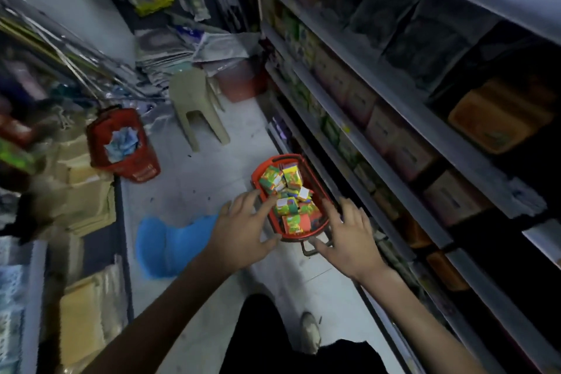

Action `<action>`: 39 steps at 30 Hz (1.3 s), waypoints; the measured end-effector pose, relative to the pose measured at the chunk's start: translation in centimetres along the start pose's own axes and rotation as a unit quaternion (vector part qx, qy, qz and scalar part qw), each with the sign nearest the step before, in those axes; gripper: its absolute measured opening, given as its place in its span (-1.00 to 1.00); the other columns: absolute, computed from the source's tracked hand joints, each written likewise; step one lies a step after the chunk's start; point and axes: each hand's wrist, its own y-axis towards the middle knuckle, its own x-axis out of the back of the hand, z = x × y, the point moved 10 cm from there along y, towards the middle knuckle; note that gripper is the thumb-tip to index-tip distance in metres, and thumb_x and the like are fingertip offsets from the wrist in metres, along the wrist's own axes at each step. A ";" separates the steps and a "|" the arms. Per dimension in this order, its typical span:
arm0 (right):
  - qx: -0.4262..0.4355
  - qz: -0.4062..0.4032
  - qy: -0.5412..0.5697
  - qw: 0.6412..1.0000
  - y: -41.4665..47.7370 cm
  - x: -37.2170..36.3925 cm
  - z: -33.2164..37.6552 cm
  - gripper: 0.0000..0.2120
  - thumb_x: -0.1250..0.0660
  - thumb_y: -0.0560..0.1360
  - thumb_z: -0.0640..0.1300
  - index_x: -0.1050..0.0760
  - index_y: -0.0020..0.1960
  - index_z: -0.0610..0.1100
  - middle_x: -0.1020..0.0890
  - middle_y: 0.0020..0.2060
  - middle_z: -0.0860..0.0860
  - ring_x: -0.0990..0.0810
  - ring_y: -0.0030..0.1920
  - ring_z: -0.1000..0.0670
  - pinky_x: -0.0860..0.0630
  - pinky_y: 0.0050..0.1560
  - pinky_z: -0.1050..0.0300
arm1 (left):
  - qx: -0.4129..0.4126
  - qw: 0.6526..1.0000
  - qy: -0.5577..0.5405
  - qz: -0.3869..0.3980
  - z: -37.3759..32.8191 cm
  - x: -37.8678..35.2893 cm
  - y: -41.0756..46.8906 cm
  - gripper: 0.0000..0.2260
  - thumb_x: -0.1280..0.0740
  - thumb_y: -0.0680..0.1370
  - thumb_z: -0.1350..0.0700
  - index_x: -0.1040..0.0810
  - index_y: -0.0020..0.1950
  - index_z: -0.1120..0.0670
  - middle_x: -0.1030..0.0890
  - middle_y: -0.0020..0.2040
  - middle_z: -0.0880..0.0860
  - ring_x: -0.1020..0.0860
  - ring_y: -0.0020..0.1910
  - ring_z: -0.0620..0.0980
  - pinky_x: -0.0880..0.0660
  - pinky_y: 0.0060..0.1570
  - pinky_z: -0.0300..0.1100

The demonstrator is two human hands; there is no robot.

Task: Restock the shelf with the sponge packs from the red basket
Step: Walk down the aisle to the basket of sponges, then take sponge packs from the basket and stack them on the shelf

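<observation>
lower centre, a red plastic basket (318,188) holds glossy film-wrapped sponge packs (288,205); right, matt metal shelf (391,173).

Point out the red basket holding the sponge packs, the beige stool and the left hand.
red basket (287,158), head view, far rim.
beige stool (189,91), head view, seat top.
left hand (239,234), head view, back of hand.

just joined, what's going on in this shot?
A person stands in a shop aisle and reaches down with both hands to the red basket on the floor beside the shelf. The basket is full of sponge packs. The left hand and right hand are spread open at its near end, and neither grips a pack yet.
</observation>
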 end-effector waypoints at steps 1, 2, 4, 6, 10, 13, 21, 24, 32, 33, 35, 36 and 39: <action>-0.011 0.006 -0.002 1.000 1.5 -0.4 -0.2 -0.13 -0.25 0.46 0.38 -0.23 0.61 -0.08 -0.31 0.52 -0.24 -0.25 0.56 -0.31 -0.14 0.55 -0.30 | -0.015 1.000 0.001 0.006 0.7 -0.1 1.9 -0.30 -0.19 0.38 -0.35 -0.32 0.48 -0.10 -0.59 0.33 0.20 -0.61 0.25 0.25 -0.61 0.12 0.23; -0.023 0.007 -0.002 1.000 2.9 -0.8 -0.4 -0.13 -0.27 0.46 0.38 -0.23 0.61 -0.07 -0.31 0.52 -0.23 -0.25 0.56 -0.31 -0.14 0.55 -0.30 | -0.033 0.999 0.004 0.015 1.5 -0.5 3.9 -0.30 -0.20 0.38 -0.35 -0.33 0.48 -0.10 -0.58 0.34 0.20 -0.61 0.25 0.25 -0.60 0.13 0.24; -0.049 0.011 -0.006 0.999 5.7 -1.9 -0.7 -0.14 -0.29 0.46 0.38 -0.27 0.60 -0.07 -0.35 0.49 -0.24 -0.30 0.53 -0.33 -0.19 0.52 -0.32 | -0.075 0.997 0.011 0.029 3.2 -1.2 8.0 -0.30 -0.22 0.39 -0.33 -0.43 0.48 -0.06 -0.58 0.32 0.20 -0.61 0.23 0.26 -0.58 0.14 0.24; -0.080 0.018 -0.004 0.997 8.6 -3.3 -1.0 -0.15 -0.28 0.44 0.38 -0.31 0.58 -0.09 -0.41 0.45 -0.26 -0.36 0.50 -0.35 -0.24 0.48 -0.35 | -0.117 0.992 0.020 0.037 5.0 -1.6 12.6 -0.31 -0.24 0.40 -0.33 -0.52 0.44 -0.01 -0.59 0.28 0.20 -0.62 0.21 0.26 -0.58 0.12 0.23; -0.153 0.039 -0.012 0.987 14.1 -4.5 -1.0 -0.15 -0.21 0.46 0.40 -0.28 0.58 -0.10 -0.38 0.49 -0.27 -0.31 0.53 -0.34 -0.20 0.51 -0.33 | -0.187 0.978 0.047 0.075 8.8 -2.4 21.0 -0.30 -0.23 0.39 -0.34 -0.52 0.44 -0.03 -0.58 0.27 0.17 -0.60 0.21 0.25 -0.57 0.14 0.22; -0.221 0.044 0.019 0.974 18.2 -4.0 0.1 -0.15 -0.16 0.50 0.40 -0.18 0.63 -0.08 -0.25 0.56 -0.27 -0.16 0.60 -0.31 -0.06 0.58 -0.28 | -0.247 0.963 0.049 0.095 11.2 -1.6 26.6 -0.32 -0.22 0.40 -0.33 -0.52 0.43 -0.02 -0.57 0.28 0.16 -0.59 0.22 0.24 -0.55 0.16 0.18; -0.315 -0.007 0.038 0.948 24.9 -2.8 3.1 -0.14 -0.02 0.47 0.41 -0.27 0.59 -0.11 -0.34 0.53 -0.28 -0.25 0.57 -0.32 -0.18 0.55 -0.31 | -0.371 0.917 0.094 0.108 14.3 -1.0 33.5 -0.29 -0.23 0.42 -0.33 -0.39 0.53 -0.07 -0.48 0.41 0.12 -0.50 0.35 0.20 -0.48 0.26 0.14; -0.324 -0.016 0.049 0.945 25.6 -3.7 4.3 -0.17 -0.11 0.48 0.39 -0.29 0.58 -0.12 -0.34 0.53 -0.29 -0.27 0.56 -0.33 -0.18 0.53 -0.32 | -0.372 0.917 0.103 0.103 15.2 -1.2 34.2 -0.28 -0.25 0.42 -0.34 -0.40 0.54 -0.06 -0.49 0.42 0.13 -0.50 0.37 0.20 -0.49 0.27 0.14; -0.370 -0.021 0.082 0.925 25.1 -9.5 5.5 -0.20 -0.10 0.42 0.35 -0.47 0.46 -0.16 -0.50 0.37 -0.34 -0.46 0.40 -0.39 -0.36 0.41 -0.35 | -0.421 0.889 0.130 0.126 18.9 -4.5 36.5 -0.29 -0.20 0.41 -0.35 -0.46 0.48 -0.03 -0.56 0.33 0.16 -0.57 0.27 0.23 -0.56 0.15 0.14; -0.382 -0.021 0.083 0.920 25.3 -10.2 5.6 -0.18 -0.08 0.43 0.37 -0.44 0.48 -0.15 -0.48 0.39 -0.33 -0.44 0.43 -0.38 -0.33 0.44 -0.34 | -0.433 0.881 0.135 0.136 19.3 -5.4 36.9 -0.29 -0.19 0.41 -0.35 -0.46 0.48 -0.02 -0.56 0.33 0.18 -0.57 0.27 0.24 -0.56 0.15 0.16; -0.408 -0.018 0.082 0.909 26.0 -12.0 5.5 -0.16 -0.05 0.45 0.39 -0.37 0.54 -0.12 -0.42 0.46 -0.32 -0.36 0.49 -0.35 -0.25 0.49 -0.31 | -0.455 0.865 0.141 0.159 20.1 -7.5 38.1 -0.29 -0.21 0.43 -0.33 -0.43 0.52 -0.03 -0.53 0.37 0.17 -0.55 0.30 0.24 -0.54 0.18 0.15; -0.417 -0.015 0.082 0.905 26.7 -13.1 5.5 -0.17 -0.06 0.46 0.39 -0.33 0.56 -0.11 -0.39 0.48 -0.30 -0.32 0.52 -0.34 -0.22 0.51 -0.30 | -0.464 0.858 0.144 0.168 20.4 -8.9 38.9 -0.29 -0.23 0.43 -0.33 -0.42 0.53 -0.03 -0.51 0.38 0.15 -0.53 0.31 0.22 -0.53 0.20 0.14; -0.442 -0.001 0.076 0.894 29.7 -17.1 5.4 -0.20 -0.13 0.51 0.36 -0.26 0.60 -0.09 -0.34 0.52 -0.28 -0.28 0.55 -0.31 -0.21 0.53 -0.28 | -0.495 0.831 0.154 0.202 22.0 -14.6 41.6 -0.31 -0.26 0.43 -0.32 -0.45 0.50 -0.02 -0.51 0.38 0.13 -0.57 0.25 0.22 -0.56 0.14 0.14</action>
